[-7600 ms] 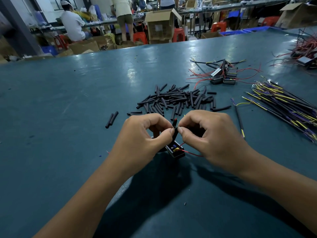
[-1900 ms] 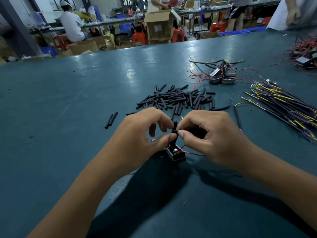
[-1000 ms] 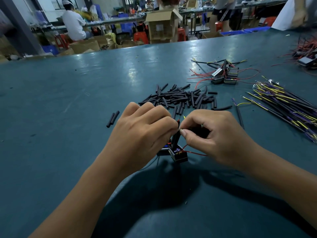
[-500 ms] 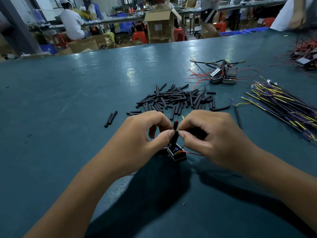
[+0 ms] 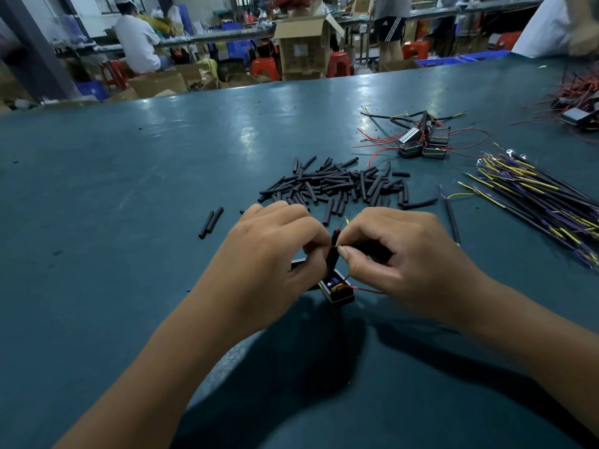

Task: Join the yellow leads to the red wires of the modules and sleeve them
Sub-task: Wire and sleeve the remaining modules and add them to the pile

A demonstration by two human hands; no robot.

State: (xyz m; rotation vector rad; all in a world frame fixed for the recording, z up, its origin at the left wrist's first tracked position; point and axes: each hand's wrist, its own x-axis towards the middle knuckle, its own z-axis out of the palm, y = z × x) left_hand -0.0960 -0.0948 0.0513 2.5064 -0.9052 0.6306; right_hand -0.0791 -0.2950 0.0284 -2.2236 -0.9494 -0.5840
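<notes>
- Your left hand (image 5: 275,251) and right hand (image 5: 398,254) meet fingertip to fingertip over the bench (image 5: 129,189); each grip is clenched on one upright black sleeve (image 5: 332,254), left from one side, right thumb from the other.
- The sleeve's long axis runs nearly vertical, tilted slightly away from you. From its top end, just above both grips, a red tip and a yellow tip (image 5: 346,219) stick out; whether they are already twisted together cannot be told.
- Below the grips the sleeve leads down to one small black module (image 5: 337,290) resting on the bench, with a loose red wire (image 5: 369,290) curving from it under your right hand. Judged from this, the coming move runs along the sleeve's axis, and both hands are equally near.
- Beyond the hands lies a heap of spare sleeves (image 5: 337,186), too many to count, with two more (image 5: 210,222) lying apart to the left.
- Farther back on the right sits a cluster of about five modules (image 5: 424,144) trailing red wires; their leads look already sleeved, though this is a judgement.
- At the right edge lies a bundle of yellow leads (image 5: 534,196), uncountable, with one single lead (image 5: 452,215) near your right hand.
</notes>
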